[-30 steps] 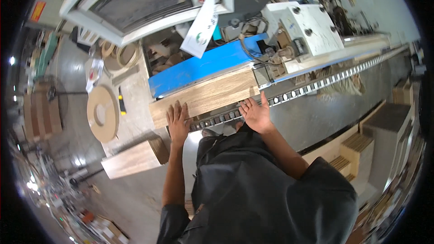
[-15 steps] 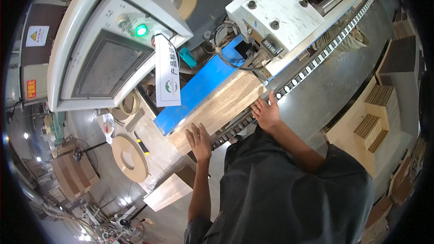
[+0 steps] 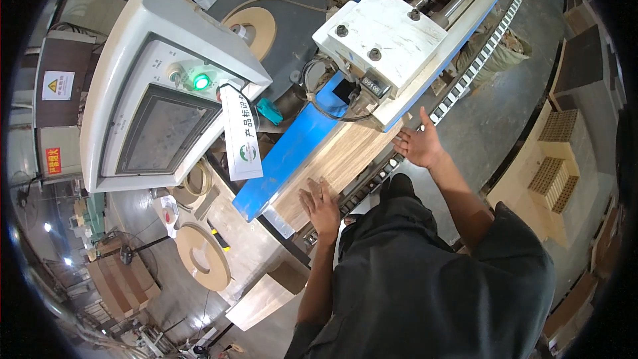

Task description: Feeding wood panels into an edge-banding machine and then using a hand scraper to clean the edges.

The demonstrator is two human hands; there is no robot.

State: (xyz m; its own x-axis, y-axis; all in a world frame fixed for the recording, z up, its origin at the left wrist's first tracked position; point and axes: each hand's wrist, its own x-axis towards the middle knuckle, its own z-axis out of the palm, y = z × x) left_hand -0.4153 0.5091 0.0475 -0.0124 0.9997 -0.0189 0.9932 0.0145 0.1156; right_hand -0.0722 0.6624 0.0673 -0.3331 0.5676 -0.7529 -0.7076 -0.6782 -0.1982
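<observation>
gray, shiny floor (image 3: pixel 498 116) showed around the big work table (image 3: pixel 256 249), which had a pale, dusty top. one wood board (image 3: pixel 342 159), with brown stripes in its grain, lay on the machine. it sat right beside a long blue bar (image 3: pixel 289 153), and a row of small white and dark rollers (image 3: pixel 475 66) ran along its other side. the far end of the board was close to a white metal block (image 3: pixel 385 33) with dark knobs on top.

the left hand (image 3: pixel 324 214) rested near the close end of the board. its fingers (image 3: pixel 310 201) were spread a little and lay flat on the wood, with no grip around anything. the right hand (image 3: pixel 425 147) was at the far end, by the edge. its palm was turned up, its thumb stuck out, and its other fingers were stretched loosely toward the board. it held nothing that showed, and i could not tell if its fingertips touched the wood.

to the left of the blue bar stood a light gray box with a screen (image 3: pixel 163 136). its little green light (image 3: pixel 201 81) was on, and a long white tag (image 3: pixel 241 143) hung from it. on the table lay a tan ring (image 3: pixel 201 259), and just beside it was a black and yellow tool (image 3: pixel 218 235).
</observation>
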